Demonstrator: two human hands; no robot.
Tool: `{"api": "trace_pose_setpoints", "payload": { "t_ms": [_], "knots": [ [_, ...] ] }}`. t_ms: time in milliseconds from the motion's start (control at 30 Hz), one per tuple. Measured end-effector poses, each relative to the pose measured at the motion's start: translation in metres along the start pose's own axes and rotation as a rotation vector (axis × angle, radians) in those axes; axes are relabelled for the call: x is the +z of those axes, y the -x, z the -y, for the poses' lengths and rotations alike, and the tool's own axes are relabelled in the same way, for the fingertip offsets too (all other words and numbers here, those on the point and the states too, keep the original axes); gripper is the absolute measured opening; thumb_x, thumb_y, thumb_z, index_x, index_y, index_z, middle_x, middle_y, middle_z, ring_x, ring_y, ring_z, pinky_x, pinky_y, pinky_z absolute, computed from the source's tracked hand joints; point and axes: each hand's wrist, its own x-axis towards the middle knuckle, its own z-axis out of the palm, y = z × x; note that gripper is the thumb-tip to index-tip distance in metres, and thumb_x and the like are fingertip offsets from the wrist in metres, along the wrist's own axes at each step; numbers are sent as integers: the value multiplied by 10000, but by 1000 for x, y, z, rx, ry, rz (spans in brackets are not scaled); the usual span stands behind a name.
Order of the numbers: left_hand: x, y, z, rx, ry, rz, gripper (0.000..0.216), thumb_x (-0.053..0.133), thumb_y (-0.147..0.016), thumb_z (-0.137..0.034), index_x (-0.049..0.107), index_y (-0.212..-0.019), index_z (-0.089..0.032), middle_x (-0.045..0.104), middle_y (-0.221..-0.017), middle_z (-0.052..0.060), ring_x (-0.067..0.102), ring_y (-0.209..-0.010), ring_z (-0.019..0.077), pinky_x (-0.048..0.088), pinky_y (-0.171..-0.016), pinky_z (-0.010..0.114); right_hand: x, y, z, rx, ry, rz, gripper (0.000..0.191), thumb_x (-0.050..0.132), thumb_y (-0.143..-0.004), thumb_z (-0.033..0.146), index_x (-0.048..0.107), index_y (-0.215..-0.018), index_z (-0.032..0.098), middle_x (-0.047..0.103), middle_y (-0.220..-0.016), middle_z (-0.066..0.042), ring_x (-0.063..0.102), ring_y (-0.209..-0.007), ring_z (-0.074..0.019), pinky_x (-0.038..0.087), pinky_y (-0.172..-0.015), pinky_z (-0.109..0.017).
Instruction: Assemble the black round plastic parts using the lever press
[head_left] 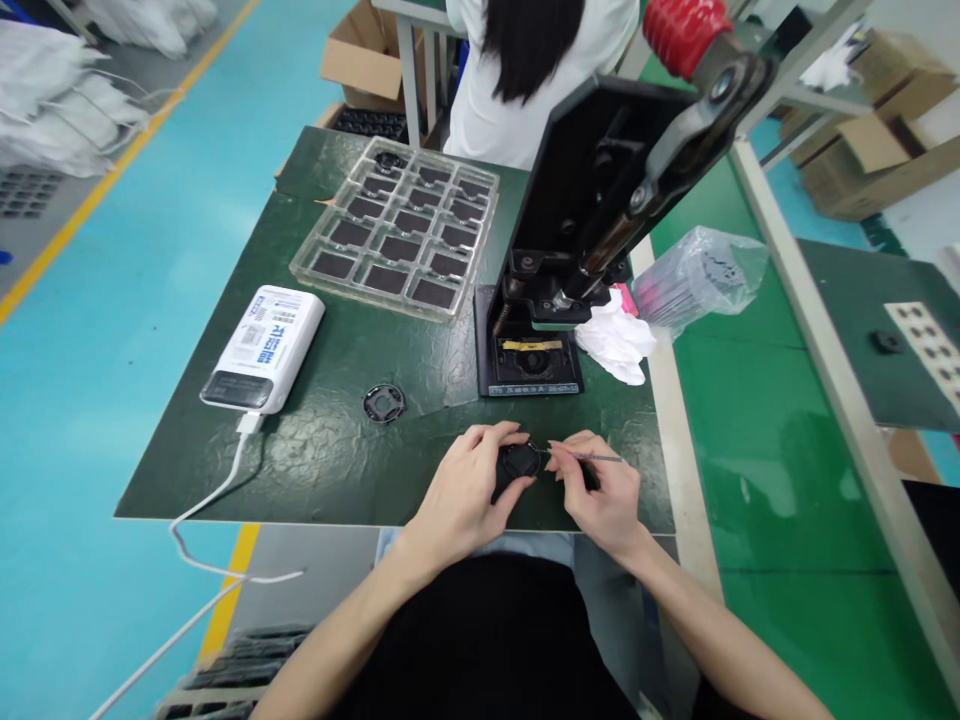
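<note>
Between thumb and fingers, my left hand [474,478] grips a small round black part [522,459] just above the table's near edge. My right hand [600,490] pinches a thin metal tool [598,457], its tip at the right rim of that part. Whether the tip touches the rim is too small to tell. To the left on the dark green table lies another round black part [384,403], flat, with a square centre. Beyond my hands stands a black hand press [534,365] with a yellow strip on its base and a red-gripped lever [686,35].
A clear compartment tray [311,272] sits behind on the left. A white power bank [264,348] with a white cable [214,495] lies at left. Right of the press are a white cloth [619,345] and a plastic-bagged bundle [697,280]. A person [465,110] sits opposite.
</note>
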Motion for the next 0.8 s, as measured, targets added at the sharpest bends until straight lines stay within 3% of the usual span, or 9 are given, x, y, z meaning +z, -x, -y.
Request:
{"api": "trace_pose_setpoints", "payload": {
  "t_ms": [500,633,800],
  "knots": [
    [0,-1,0,-7,10,9,527,656,-919,-182,400,-1377,-236,679,-1253,106,638,-1187,279,572,-981,474,9,-5,8,-146,104,85,145,549,-968,105,617,-903,215,621,-716,-16,607,-659,-163,518,-593,-298],
    [1,0,1,-1,0,0,523,650,-912,-151,396,-1362,-234,673,-1251,105,641,-1184,278,578,-980,468,14,-6,7,-91,94,138,170,551,-978,132,601,-838,216,610,-699,-11,586,-634,-152,503,-586,-287],
    [0,-1,0,-2,3,1,531,685,-921,-186,392,-1362,-236,690,-1235,95,642,-1167,281,586,-953,455,8,-6,2,120,-55,-17,153,575,-989,199,610,-840,200,634,-701,-3,619,-580,-115,511,-536,-237]
  ]
}}
